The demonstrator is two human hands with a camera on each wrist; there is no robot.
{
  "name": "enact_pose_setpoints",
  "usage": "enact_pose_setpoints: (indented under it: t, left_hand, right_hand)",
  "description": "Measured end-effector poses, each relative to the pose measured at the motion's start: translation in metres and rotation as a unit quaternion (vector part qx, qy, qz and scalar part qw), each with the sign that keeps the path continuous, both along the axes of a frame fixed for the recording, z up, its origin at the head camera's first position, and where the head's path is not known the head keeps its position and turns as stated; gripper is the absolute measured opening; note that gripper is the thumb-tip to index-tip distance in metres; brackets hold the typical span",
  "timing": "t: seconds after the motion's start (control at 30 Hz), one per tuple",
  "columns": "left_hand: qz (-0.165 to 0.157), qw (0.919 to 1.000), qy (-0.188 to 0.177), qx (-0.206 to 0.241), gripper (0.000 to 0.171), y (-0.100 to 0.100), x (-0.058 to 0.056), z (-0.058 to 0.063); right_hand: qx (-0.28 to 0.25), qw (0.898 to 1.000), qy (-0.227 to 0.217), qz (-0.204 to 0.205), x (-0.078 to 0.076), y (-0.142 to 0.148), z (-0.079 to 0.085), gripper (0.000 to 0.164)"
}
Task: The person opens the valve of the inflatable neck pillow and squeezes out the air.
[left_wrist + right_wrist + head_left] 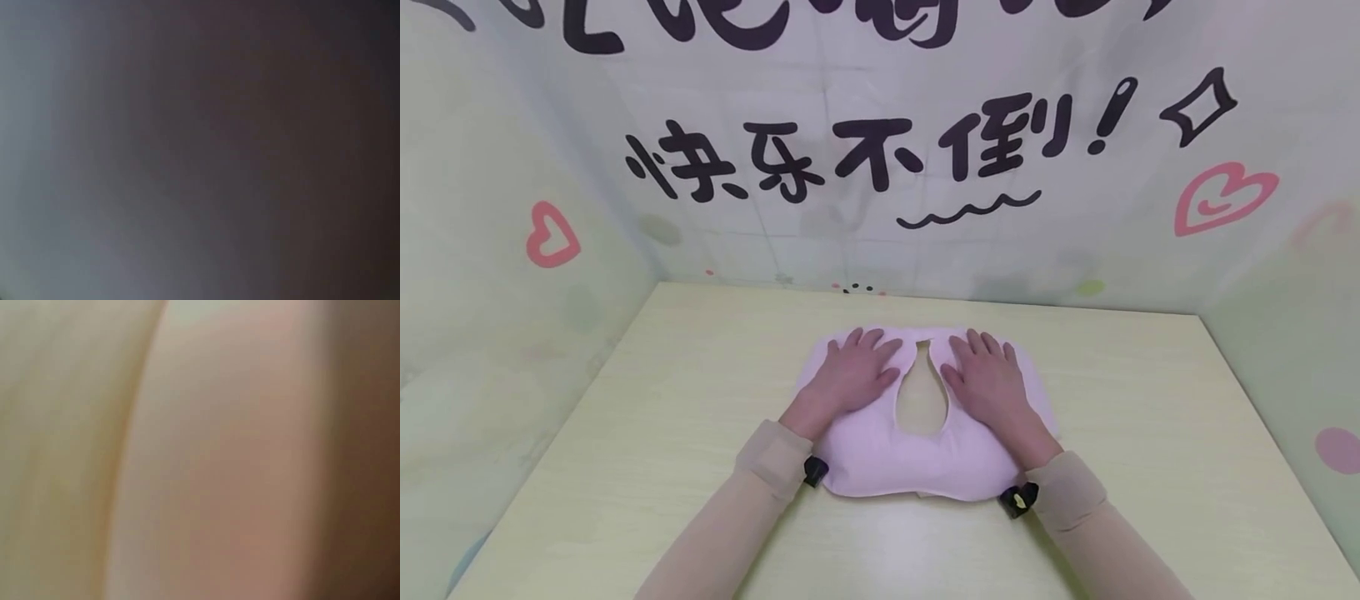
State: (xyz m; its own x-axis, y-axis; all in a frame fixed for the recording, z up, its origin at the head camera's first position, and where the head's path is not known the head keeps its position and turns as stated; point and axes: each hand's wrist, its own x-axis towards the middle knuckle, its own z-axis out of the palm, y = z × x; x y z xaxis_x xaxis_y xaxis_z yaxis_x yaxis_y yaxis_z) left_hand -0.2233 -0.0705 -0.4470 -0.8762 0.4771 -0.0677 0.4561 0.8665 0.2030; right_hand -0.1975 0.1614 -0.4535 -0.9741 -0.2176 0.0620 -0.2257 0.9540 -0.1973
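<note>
A puffy pink neck pillow point(917, 462) lies flat on the table, with a teardrop-shaped opening in its middle that narrows toward the far side. My left hand point(856, 372) rests palm down on its left arm, fingers spread and pointing away from me. On the right arm of the pillow lies my right hand point(988, 379), also palm down with its fingers extended. The right wrist view is filled by the blurred pink pillow point(206, 462) close up. The left wrist view is too dark and blurred to make anything out.
The pale wooden table point(1150, 433) reaches back to a printed wall sheet point(850, 242) with dark lettering and hearts. Similar panels stand at the left point(497, 333) and right point(1300, 358). A small black wrist camera point(1018, 500) sits by the pillow's near right corner.
</note>
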Motion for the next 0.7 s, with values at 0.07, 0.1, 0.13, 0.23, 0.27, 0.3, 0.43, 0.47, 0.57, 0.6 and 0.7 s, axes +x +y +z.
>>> enact_pose_setpoints:
  t: [0.07, 0.1, 0.13, 0.23, 0.27, 0.3, 0.43, 0.47, 0.57, 0.6, 0.7]
  left_hand:
    - [-0.001, 1.0, -0.006, 0.0, 0.052, -0.001, -0.001, -0.001]
    - [-0.002, 1.0, -0.006, 0.001, 0.053, -0.001, -0.001, -0.002]
    - [-0.002, 1.0, -0.006, 0.002, 0.053, -0.002, -0.002, -0.002]
    - [-0.002, 1.0, -0.006, 0.003, 0.052, -0.002, -0.003, -0.003]
    - [-0.002, 1.0, -0.005, 0.002, 0.052, -0.002, -0.004, -0.003]
    - [-0.002, 1.0, -0.004, 0.003, 0.052, -0.002, -0.004, -0.003]
    - [-0.003, 1.0, -0.004, 0.001, 0.052, -0.001, -0.005, -0.004]
    - [-0.004, 1.0, -0.002, -0.002, 0.052, -0.001, -0.005, -0.003]
    - [-0.007, 0.9998, 0.015, -0.008, 0.053, -0.002, -0.003, -0.001]
    - [-0.008, 0.9996, 0.023, -0.011, 0.053, -0.002, -0.002, 0.0]
    - [-0.008, 0.9988, 0.047, -0.012, 0.052, -0.004, 0.003, 0.006]
  right_hand:
    - [0.004, 1.0, -0.003, 0.003, 0.0, 0.0, 0.001, 0.055]
    - [0.007, 1.0, -0.003, 0.005, 0.0, 0.0, 0.001, 0.055]
    - [0.01, 1.0, -0.003, 0.007, 0.0, 0.0, 0.001, 0.055]
    - [0.014, 1.0, -0.003, 0.01, -0.001, 0.0, 0.002, 0.055]
    - [0.014, 1.0, -0.002, 0.01, -0.001, 0.0, 0.003, 0.055]
    - [0.015, 1.0, -0.002, 0.01, -0.001, 0.0, 0.003, 0.054]
    - [0.013, 1.0, 0.002, 0.006, 0.0, 0.0, 0.002, 0.053]
    - [0.012, 1.0, 0.003, 0.003, 0.001, 0.0, 0.002, 0.053]
    - [0.005, 1.0, 0.009, -0.006, 0.004, 0.0, 0.0, 0.054]
    - [0.003, 1.0, 0.01, -0.01, 0.006, 0.0, 0.0, 0.054]
    - [-0.005, 1.0, 0.019, -0.018, 0.01, 0.001, 0.002, 0.056]
